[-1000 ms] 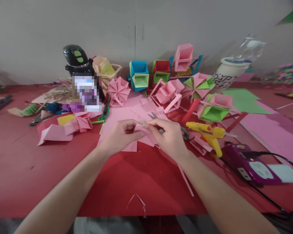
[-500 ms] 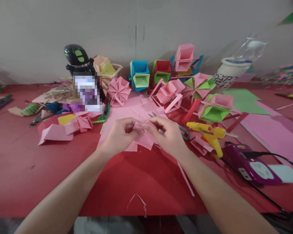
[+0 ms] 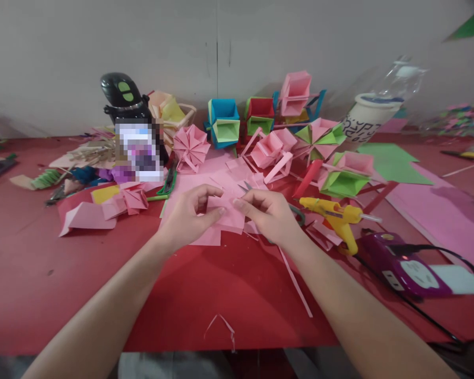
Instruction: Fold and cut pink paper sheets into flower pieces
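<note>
My left hand (image 3: pixel 193 215) hovers over pink paper sheets (image 3: pixel 189 181), its thumb and index finger parted with nothing between them. Opposite it, my right hand (image 3: pixel 269 213) pinches a small pink paper piece (image 3: pixel 232 217), which blends with the pink sheets beneath, so its outline is hard to make out. Scissors (image 3: pixel 299 216) lie partly hidden behind my right hand, their tips showing above the fingers. A narrow pink paper strip (image 3: pixel 296 284) runs from under my right wrist towards the table's front edge.
To the right lie a yellow glue gun (image 3: pixel 335 213) and a purple power socket (image 3: pixel 406 266) with a black cable. Folded paper lanterns (image 3: pixel 224 123) line the back. A phone (image 3: pixel 144 152) leans on a black stand at left, near a green cutter (image 3: pixel 169 181).
My hands were together at the paper and have now drawn apart. The left thumb and finger have spread, while the right keeps its pinch. The view has shifted slightly.
</note>
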{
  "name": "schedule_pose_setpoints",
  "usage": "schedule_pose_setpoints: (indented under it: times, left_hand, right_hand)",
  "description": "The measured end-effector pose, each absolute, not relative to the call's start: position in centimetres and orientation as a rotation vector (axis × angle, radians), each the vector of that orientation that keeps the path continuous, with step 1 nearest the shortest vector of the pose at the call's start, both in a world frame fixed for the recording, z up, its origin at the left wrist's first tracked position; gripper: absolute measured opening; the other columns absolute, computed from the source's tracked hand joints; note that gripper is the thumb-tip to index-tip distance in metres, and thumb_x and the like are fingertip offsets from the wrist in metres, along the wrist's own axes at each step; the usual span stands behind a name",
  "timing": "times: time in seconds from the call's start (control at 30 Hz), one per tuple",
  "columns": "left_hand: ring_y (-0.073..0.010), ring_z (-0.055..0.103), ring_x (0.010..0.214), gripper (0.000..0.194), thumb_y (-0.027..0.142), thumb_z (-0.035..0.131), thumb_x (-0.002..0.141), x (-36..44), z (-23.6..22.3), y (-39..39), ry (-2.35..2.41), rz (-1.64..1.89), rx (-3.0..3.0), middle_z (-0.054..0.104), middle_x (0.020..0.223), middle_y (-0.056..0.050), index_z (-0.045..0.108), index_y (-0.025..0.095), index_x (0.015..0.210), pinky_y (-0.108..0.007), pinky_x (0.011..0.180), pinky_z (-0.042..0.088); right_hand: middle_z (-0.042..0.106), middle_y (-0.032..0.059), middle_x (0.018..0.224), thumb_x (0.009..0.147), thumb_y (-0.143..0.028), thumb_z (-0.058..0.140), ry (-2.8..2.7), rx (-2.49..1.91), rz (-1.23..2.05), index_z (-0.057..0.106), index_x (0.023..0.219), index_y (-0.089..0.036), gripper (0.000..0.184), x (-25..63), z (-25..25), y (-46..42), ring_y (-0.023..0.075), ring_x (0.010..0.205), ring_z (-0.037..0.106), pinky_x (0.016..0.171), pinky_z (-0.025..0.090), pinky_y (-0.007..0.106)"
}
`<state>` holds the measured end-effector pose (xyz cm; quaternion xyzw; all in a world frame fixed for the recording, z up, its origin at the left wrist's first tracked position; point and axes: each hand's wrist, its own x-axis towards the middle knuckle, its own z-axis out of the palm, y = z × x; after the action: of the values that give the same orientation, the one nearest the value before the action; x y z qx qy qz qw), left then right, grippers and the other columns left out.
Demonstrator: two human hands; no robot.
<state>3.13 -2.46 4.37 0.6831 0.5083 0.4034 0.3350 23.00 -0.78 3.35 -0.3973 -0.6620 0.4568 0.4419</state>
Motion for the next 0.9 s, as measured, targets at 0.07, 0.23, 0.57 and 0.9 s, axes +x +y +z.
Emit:
schedule_pose_setpoints:
  times: [0.07,0.23,0.57,0.9]
  left_hand:
    - [-0.0128,0.058,0.071,0.027,0.027,0.072,0.078,3.1,4.4,-2.5,1.304,1.024,1.789,0.069,0.094,-0.003,0.068,0.016,0.103,-0.025,0.062,0.048]
    - [-0.0103,0.050,0.062,0.018,0.035,0.072,0.082,3.1,4.6,-2.7,1.317,0.962,1.851,0.064,0.078,0.001,0.068,0.018,0.084,-0.023,0.055,0.042]
    - [-0.0105,0.050,0.060,0.012,0.029,0.073,0.080,2.8,5.0,-2.7,1.354,0.955,1.897,0.066,0.076,0.001,0.069,0.017,0.082,-0.023,0.054,0.040]
    - [-0.0176,0.068,0.077,0.012,0.028,0.073,0.083,3.1,4.9,-2.6,1.242,0.987,1.780,0.075,0.082,-0.004,0.074,0.016,0.082,-0.027,0.069,0.054]
  right_hand:
    - [0.055,-0.0026,0.057,0.083,-0.052,0.076,-1.696,-0.990,1.112,0.062,0.065,-0.017,0.041,23.0,3.6,-0.9,0.0098,0.053,0.047,0.052,0.038,0.026]
    - [0.055,-0.0025,0.056,0.084,-0.049,0.075,-1.748,-0.967,1.108,0.060,0.061,-0.017,0.042,22.9,4.0,-1.2,0.0096,0.053,0.046,0.051,0.036,0.025]
    - [0.061,-0.0012,0.065,0.092,-0.036,0.067,-1.840,-0.989,1.026,0.066,0.071,-0.017,0.028,23.1,3.9,-1.1,0.0114,0.062,0.051,0.059,0.040,0.026]
    - [0.058,-0.0009,0.064,0.094,-0.045,0.063,-1.895,-1.030,1.001,0.064,0.072,-0.018,0.035,23.0,3.1,-1.4,0.0132,0.063,0.053,0.057,0.038,0.027]
